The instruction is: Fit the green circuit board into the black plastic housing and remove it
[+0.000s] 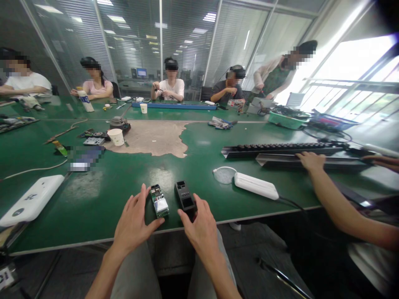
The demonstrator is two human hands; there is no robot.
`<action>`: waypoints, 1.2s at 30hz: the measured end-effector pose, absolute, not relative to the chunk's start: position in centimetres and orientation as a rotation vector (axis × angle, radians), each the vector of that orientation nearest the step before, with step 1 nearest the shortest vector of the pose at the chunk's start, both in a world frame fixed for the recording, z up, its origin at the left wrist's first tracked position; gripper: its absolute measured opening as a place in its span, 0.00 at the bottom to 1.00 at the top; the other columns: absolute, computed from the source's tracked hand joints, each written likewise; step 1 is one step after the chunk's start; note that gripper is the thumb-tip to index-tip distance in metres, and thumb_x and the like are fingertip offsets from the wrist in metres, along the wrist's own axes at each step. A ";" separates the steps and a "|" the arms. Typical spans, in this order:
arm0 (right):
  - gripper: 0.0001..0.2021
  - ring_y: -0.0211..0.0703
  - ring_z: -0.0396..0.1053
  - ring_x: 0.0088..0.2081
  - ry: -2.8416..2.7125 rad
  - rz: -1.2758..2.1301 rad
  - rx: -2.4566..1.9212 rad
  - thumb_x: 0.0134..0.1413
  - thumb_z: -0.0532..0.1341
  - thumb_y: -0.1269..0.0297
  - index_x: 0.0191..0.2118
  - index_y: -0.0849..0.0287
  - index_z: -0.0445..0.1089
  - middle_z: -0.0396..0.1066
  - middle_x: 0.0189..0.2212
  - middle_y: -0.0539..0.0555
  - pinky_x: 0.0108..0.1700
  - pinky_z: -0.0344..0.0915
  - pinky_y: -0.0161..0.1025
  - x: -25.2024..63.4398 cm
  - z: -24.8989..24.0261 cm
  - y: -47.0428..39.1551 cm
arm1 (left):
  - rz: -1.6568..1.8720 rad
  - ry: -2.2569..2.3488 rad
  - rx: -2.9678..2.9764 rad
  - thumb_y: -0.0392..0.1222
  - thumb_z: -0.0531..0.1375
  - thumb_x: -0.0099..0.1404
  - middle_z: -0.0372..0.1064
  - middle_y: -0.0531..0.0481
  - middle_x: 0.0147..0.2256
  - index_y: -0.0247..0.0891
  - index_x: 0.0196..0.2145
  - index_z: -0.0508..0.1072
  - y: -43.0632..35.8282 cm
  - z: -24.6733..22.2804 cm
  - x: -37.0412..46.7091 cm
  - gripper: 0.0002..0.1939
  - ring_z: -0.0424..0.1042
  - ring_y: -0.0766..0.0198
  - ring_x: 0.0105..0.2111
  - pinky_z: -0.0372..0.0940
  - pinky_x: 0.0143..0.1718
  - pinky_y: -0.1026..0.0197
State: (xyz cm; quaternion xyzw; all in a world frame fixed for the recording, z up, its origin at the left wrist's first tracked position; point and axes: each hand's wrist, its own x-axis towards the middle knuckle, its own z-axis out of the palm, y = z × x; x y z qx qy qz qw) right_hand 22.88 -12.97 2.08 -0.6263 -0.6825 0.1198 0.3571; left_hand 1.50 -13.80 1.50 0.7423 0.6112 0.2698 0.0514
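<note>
Near the front edge of the green table lies a small circuit board (pixel 160 203) with a silvery white block on its lower half. My left hand (pixel 134 220) is at its left and lower side, with thumb and fingers spread around it. Beside the board, to the right, is a black plastic housing (pixel 184 196) with rectangular openings. My right hand (pixel 201 220) is at the housing's lower right, its thumb and fingers apart on either side of the lower end. Both hands look open; whether the fingertips touch the parts is hard to tell.
A white power bank-like box (pixel 255 185) with a cable lies right of centre. At left are a white device (pixel 33 199) and a phone (pixel 87 158). A paper cup (pixel 116 137) stands farther back. A neighbour's hand (pixel 311 161) rests on long black rails (pixel 286 149).
</note>
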 end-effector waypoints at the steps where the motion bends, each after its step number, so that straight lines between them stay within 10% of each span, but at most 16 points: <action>1: 0.24 0.50 0.66 0.45 -1.762 0.312 -1.603 0.54 0.59 0.59 0.55 0.60 0.60 0.65 0.45 0.60 0.44 0.64 0.43 22.9 2.2 -12.9 | 0.818 1.863 2.258 0.62 0.58 0.57 0.53 0.38 0.61 0.36 0.66 0.28 -13.8 1.5 1.5 0.55 0.54 0.45 0.59 0.46 0.60 0.39; 9: 0.16 0.39 0.64 0.29 -1.698 0.494 -1.392 0.56 0.58 0.58 0.49 0.58 0.66 0.68 0.34 0.53 0.34 0.63 0.36 20.8 5.3 -12.7 | 0.860 1.889 2.258 0.61 0.58 0.57 0.51 0.36 0.62 0.36 0.66 0.29 -13.8 0.9 1.3 0.54 0.54 0.45 0.60 0.46 0.60 0.40; 36: 0.23 0.50 0.67 0.41 -1.960 0.311 -1.523 0.49 0.62 0.55 0.51 0.57 0.64 0.68 0.38 0.56 0.40 0.64 0.41 16.4 3.9 -14.2 | 0.936 1.815 2.304 0.52 0.60 0.56 0.40 0.32 0.65 0.34 0.65 0.27 -14.3 0.7 0.8 0.53 0.48 0.42 0.62 0.47 0.59 0.37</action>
